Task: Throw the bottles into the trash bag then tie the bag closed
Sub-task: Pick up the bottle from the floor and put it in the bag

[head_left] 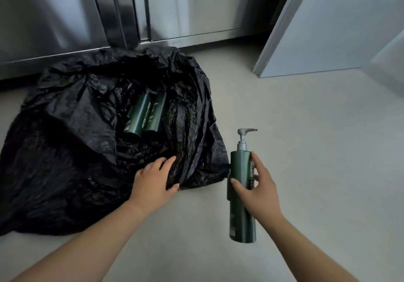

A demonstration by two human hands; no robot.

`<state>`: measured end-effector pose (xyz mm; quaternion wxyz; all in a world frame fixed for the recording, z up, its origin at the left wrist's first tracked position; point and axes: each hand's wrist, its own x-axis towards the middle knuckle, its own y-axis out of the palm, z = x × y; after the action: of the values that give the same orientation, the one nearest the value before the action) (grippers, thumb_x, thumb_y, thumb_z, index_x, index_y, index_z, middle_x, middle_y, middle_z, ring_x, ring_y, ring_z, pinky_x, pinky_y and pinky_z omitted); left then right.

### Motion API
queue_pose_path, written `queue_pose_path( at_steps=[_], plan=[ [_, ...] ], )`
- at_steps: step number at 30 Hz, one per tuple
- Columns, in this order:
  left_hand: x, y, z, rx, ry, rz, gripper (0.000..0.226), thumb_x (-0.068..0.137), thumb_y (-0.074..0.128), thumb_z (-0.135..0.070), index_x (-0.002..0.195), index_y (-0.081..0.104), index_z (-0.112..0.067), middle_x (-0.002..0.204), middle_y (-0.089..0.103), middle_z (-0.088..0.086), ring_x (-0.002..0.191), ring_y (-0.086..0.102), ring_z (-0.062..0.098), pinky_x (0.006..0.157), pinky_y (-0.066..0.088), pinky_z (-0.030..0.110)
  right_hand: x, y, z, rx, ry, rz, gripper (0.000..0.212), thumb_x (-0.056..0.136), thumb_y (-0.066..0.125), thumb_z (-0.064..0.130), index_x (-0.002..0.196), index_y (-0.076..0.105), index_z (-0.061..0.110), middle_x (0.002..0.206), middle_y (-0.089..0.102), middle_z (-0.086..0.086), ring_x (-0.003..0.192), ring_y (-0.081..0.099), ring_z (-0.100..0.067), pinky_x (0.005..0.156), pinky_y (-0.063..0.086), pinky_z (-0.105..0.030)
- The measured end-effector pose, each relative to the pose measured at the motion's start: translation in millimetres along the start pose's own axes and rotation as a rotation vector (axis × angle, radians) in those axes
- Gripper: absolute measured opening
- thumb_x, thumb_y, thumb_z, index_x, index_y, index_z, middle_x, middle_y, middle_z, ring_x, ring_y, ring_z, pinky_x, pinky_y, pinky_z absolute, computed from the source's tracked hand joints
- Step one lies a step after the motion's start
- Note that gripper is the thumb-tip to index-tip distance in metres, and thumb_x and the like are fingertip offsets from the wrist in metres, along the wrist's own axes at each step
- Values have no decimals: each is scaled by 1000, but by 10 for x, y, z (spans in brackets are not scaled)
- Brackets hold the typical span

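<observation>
A crumpled black plastic trash bag [65,150] lies spread on the pale grey floor [306,128], its mouth open toward the person. Inside the opening, two dark green cylindrical bottles lie side by side and touching: the left green bottle [136,117], with white lettering along its length, and the right green bottle [156,113] tucked against it. The left hand [153,181] grips the near right edge of the bag, its fingers curled over a fold of the plastic and the thumb pressed in from below, so the film is pinched between them. Just to the right of the bag, outside it, the right hand [255,192] holds a third dark green cylindrical pump bottle [240,168] upright, with the thumb on the bottle's left side and the fingers wrapped round its right side, clamped on the body about midway up. Its grey pump head [244,135] points up, the spout turned right. Whether the bottle's base touches the floor cannot be told. Behind the bag stand brushed stainless steel cabinet doors [54,19], and a pale grey door panel [328,30] stands at the upper right.
</observation>
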<state>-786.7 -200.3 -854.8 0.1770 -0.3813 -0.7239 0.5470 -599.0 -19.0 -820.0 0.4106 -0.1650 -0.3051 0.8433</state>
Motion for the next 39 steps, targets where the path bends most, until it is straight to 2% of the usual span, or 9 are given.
queue_pose_path(
  at_steps=[3,7,11,15,20,26,31,34,39],
  plan=[
    [-68,98,36,-37,9,150,73,87,50,-45,146,10,-30,137,45,0,113,54,21,84,51,37,167,107,339,18,-78,75,81,73,74,34,141,29,42,133,45,20,119,50,-13,99,45,-34],
    [-2,-38,128,-274,6,87,64,88,54,-35,144,22,-30,136,49,0,115,53,21,87,50,37,453,278,909,12,-158,103,79,75,73,35,141,31,38,133,47,14,121,49,-16,102,43,-35],
    [104,-340,265,-310,-29,6,57,87,54,-41,139,34,-28,130,53,2,115,53,20,84,51,36,738,460,1455,13,-213,165,82,75,73,37,143,29,36,139,46,5,121,50,-18,102,43,-36],
    [206,-708,511,-338,-243,-174,52,87,57,-34,134,42,-20,128,52,7,114,51,25,80,52,41,1071,712,1900,-33,-262,284,83,76,72,42,144,25,37,141,44,3,116,50,-15,89,44,-27],
    [314,-1027,746,-178,-202,-327,48,87,58,-33,132,44,-23,132,48,-1,122,43,23,87,49,38,1592,822,2342,-103,-383,373,86,73,73,46,143,25,38,139,46,2,112,53,-15,70,42,-10],
    [468,-1191,927,-54,-377,-235,57,85,58,-42,136,38,-25,145,35,0,134,31,25,105,38,47,1888,1183,2432,-3,-347,458,90,75,74,40,146,21,29,141,43,-7,122,48,-25,94,46,-33],
    [666,-1208,931,-21,-526,-276,56,85,57,-42,135,39,-25,147,32,1,136,29,26,104,38,48,2100,1561,2214,-12,-332,519,91,75,74,39,147,20,24,138,44,-10,120,48,-27,87,39,-28],
    [764,-1195,899,2,-628,-301,55,85,56,-42,134,40,-25,148,32,2,136,29,25,104,38,49,2320,1718,2191,-84,-315,551,95,78,70,47,147,13,17,147,29,-13,122,45,-32,84,40,-32],
    [901,-1223,818,115,-697,-224,57,85,56,-42,136,37,-25,149,32,2,137,28,26,106,35,54,2559,1867,2142,-202,-456,652,90,82,67,42,147,12,13,151,20,-12,130,37,-32,94,43,-38]
  ],
)
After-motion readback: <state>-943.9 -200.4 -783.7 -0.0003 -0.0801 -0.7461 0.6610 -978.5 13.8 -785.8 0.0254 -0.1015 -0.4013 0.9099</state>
